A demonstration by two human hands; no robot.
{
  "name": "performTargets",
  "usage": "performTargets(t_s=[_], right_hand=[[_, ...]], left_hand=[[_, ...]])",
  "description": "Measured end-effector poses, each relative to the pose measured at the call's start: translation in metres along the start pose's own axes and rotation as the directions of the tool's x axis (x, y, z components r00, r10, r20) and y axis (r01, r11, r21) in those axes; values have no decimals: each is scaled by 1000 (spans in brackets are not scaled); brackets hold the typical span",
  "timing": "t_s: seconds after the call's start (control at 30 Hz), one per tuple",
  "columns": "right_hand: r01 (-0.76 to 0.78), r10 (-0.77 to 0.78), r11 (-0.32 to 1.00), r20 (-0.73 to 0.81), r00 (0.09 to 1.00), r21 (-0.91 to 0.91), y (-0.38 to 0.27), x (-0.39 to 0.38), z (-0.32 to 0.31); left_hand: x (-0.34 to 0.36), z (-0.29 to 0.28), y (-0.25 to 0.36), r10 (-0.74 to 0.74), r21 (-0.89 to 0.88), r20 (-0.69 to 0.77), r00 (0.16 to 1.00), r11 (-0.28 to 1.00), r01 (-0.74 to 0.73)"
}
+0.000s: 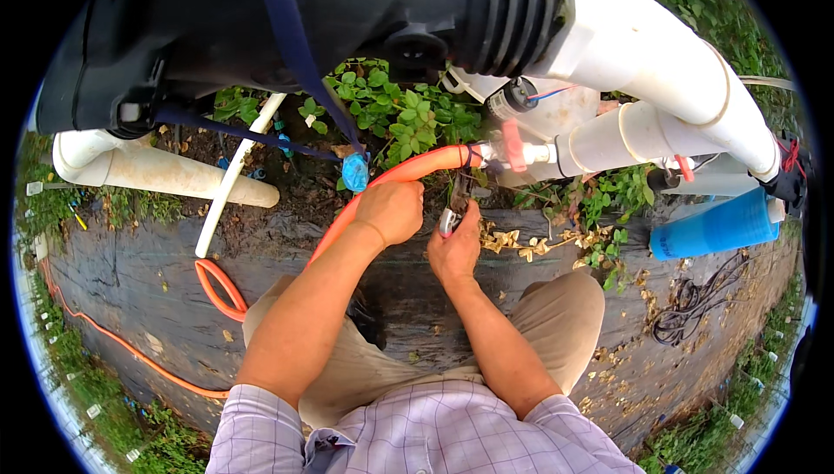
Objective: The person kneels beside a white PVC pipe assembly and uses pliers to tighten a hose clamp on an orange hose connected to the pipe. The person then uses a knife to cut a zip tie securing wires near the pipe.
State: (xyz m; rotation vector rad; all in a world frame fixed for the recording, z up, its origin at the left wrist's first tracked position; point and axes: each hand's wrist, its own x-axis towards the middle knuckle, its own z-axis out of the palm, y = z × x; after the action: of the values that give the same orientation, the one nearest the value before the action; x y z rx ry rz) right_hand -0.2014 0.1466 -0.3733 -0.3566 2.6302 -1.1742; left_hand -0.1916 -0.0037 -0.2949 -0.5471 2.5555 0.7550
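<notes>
My left hand [391, 213] is closed around the orange hose [426, 163] a short way from its end. That end is pushed onto a white fitting, with a dark clamp [473, 156] around it. Beside it, a white valve with a faded red handle [513, 145] joins the white pipe. My right hand [455, 244] grips pliers [463, 185], their dark jaws up close to the clamp; whether they bite on it is hard to make out. Fingers partly hide the pliers' handles.
A large black tank [287, 13] and thick white pipe [643, 35] hang overhead, with a blue strap [295, 31]. A blue cylinder [717, 224] and coiled dark cable [695, 309] lie right. A thin white pipe [239, 178] leans left; leafy plants [404, 118] grow ahead.
</notes>
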Motion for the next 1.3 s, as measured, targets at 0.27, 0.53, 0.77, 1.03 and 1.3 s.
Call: performTargets(t_s=[0.27, 0.53, 0.77, 1.03, 1.3], right_hand=[[-281, 201, 939, 346, 916, 198, -26, 5, -27], [-599, 32, 481, 670, 742, 640, -5, 7, -38], [-782, -138, -102, 769, 624, 615, -3, -4, -29], [-879, -383, -265, 794, 473, 396, 25, 8, -36], [-843, -445, -402, 729, 520, 357, 33, 8, -33]], left_hand=[[-9, -3, -2, 268, -233, -102, 958, 930, -285], [-11, -8, 29, 86, -627, 77, 993, 779, -19], [-17, -9, 51, -12, -593, -17, 1000, 805, 0], [-9, 11, 67, -88, -599, -156, 984, 800, -24], [-5, 11, 93, -176, -579, -176, 969, 814, 42]])
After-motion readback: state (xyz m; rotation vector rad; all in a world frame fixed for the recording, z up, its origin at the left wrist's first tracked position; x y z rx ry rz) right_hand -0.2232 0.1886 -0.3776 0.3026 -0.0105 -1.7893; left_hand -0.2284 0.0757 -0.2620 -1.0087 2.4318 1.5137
